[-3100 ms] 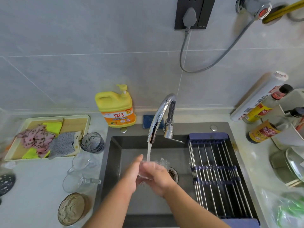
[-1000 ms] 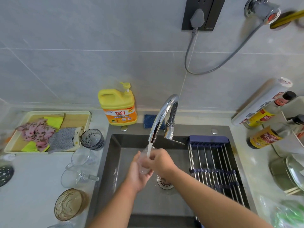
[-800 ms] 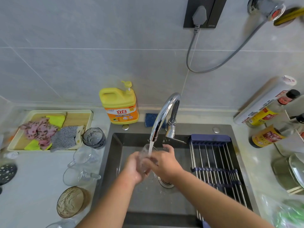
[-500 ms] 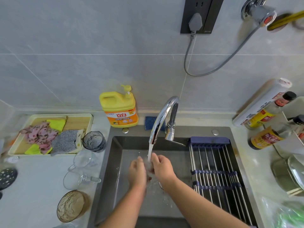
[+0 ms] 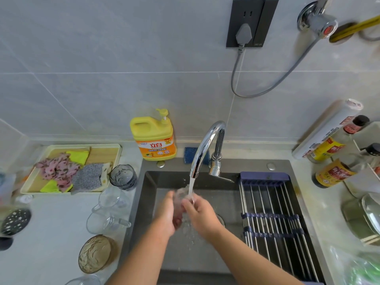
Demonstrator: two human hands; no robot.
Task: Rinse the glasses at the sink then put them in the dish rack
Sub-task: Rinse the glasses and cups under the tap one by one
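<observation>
A: What are the fingers (image 5: 187,203) doing?

B: Both hands are over the sink (image 5: 226,194). The left hand (image 5: 168,214) is curled round the glass (image 5: 181,195) from the left, cupping its side. The right hand (image 5: 200,212) has its fingers bent together on the near edge of the glass, pinching it right where the water (image 5: 191,186) lands.

A: So where is the glass?

B: Between the 2 hands, under the tap (image 5: 205,145), above the sink floor. Spray blurs it.

A: Which way does it point?

B: It looks tilted, with the long axis running from the palms up and away toward the back wall and the mouth at the far end. The water makes that hard to confirm.

A: Any writing to read?

B: The yellow bottle (image 5: 154,138) behind the sink has an orange label reading "立白". The bottles at the right edge carry yellow and red labels, but the print is too small to read.

A: And the rack (image 5: 271,219)?

B: It lies across the right side of the sink, just beside the right hand, its bars running front to back.
</observation>
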